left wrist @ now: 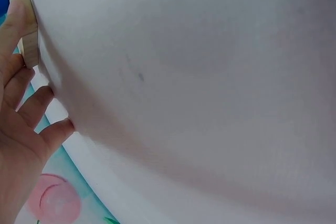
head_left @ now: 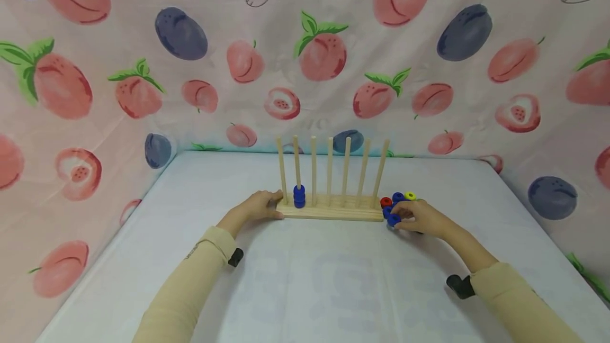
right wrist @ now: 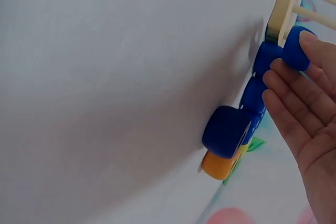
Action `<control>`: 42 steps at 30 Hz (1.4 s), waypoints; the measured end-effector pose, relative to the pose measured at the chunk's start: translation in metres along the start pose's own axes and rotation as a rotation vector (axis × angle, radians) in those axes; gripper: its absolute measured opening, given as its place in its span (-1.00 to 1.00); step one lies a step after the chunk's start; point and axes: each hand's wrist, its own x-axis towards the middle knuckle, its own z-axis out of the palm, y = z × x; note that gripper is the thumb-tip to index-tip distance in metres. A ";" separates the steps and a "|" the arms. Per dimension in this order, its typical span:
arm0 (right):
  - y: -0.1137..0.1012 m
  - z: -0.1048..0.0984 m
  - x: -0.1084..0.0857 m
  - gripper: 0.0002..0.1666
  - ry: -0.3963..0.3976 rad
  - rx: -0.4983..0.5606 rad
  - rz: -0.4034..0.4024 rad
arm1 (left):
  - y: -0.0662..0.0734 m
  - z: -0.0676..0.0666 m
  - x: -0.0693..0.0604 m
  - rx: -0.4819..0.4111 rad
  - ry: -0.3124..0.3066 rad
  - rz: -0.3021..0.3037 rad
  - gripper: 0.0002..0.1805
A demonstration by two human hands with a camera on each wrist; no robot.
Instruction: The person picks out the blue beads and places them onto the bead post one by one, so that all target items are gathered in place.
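Observation:
A wooden peg rack (head_left: 333, 213) stands on the table, its row of upright pegs rising from a flat base. Two blue rings (head_left: 299, 197) are stacked on its second peg from the left. My left hand (head_left: 259, 206) grips the left end of the base, thumb and fingers on either side; the left wrist view shows the base (left wrist: 31, 48) at the thumb and fingertips. Off the rack's right end, my right hand (head_left: 421, 218) pinches a blue ring (right wrist: 297, 48) between thumb and fingers, held above other blue rings (right wrist: 254, 93).
Beside the rack's right end lie loose rings, among them a red ring (head_left: 386, 202) and a yellow ring (head_left: 410, 195). An orange ring (right wrist: 218, 165) shows in the right wrist view. A fruit-print cloth (head_left: 305, 115) hangs behind the white table (head_left: 333, 279).

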 end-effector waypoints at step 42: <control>-0.054 0.018 0.028 -0.55 0.039 0.045 -0.090 | 0.001 -0.002 -0.001 0.008 -0.019 0.020 -0.17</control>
